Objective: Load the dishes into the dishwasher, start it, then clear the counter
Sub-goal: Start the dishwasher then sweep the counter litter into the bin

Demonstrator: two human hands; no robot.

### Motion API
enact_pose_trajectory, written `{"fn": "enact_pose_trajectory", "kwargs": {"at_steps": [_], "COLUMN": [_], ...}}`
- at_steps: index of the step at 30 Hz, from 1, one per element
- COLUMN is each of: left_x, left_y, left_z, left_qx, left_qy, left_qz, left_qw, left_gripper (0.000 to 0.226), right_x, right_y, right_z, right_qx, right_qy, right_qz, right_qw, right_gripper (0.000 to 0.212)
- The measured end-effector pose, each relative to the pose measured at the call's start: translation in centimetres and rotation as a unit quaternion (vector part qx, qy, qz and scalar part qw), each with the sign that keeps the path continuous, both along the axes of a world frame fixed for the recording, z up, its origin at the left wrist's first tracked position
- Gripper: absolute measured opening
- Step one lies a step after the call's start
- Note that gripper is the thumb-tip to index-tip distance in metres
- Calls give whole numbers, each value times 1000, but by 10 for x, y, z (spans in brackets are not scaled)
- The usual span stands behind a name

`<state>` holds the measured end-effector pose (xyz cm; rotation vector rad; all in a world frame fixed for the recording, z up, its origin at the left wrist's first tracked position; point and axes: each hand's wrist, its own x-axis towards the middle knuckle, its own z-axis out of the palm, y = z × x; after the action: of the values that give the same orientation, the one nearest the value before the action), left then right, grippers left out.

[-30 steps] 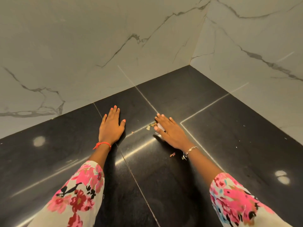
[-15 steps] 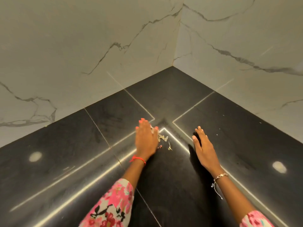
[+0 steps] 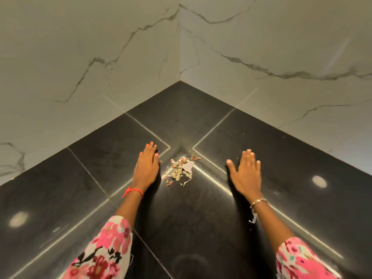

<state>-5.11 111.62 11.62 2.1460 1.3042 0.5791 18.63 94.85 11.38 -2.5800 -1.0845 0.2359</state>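
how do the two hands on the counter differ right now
The left hand wears a red thread at the wrist; the right hand wears a silver bracelet. The left hand lies close beside the pile of scraps, while the right hand is set well apart from it. The left hand's thumb is tucked in; the right hand's thumb is spread out. Both are open, palms down over the black counter.

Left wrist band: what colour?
Orange-red, a thin cord on the left wrist; head view, the only one.
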Motion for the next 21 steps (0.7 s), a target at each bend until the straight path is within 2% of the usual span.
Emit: {"fn": "enact_pose_trajectory", "kwargs": {"at_steps": [2,4,6,9,13,15,17,19,21], "left_x": [-3,-2,-2,-2,1,1,1,1,1], "left_y": [6,10,12,14,13,14,15,15,14], "left_z": [-8,-13,-16,-19,-20,-20,-19,-20,-20], "left_qx": [30,52,53,56,65,67,69,69,67], "left_qy": [43,54,41,29,22,21,23,26,27], "left_qz": [-15,-18,-16,-8,3,9,11,13,15], "left_qw": [999,997,998,998,998,998,997,997,997], "left_gripper": [44,44,43,42,42,42,43,43,43], "right_x": [-26,-38,-16,58,136,129,102,67,33], "right_y": [12,22,36,53,61,69,74,72,63], "right_z": [1,7,18,23,10,2,-1,0,6], "right_qx": [13,37,92,92,-46,-74,-62,-49,-25], "right_qy": [19,102,154,50,31,-15,-49,-52,-9], "right_qz": [111,203,192,106,17,35,86,160,258], "right_qw": [994,973,965,989,998,996,993,985,966], "right_gripper": [73,68,66,64,77,80,80,82,87]}}
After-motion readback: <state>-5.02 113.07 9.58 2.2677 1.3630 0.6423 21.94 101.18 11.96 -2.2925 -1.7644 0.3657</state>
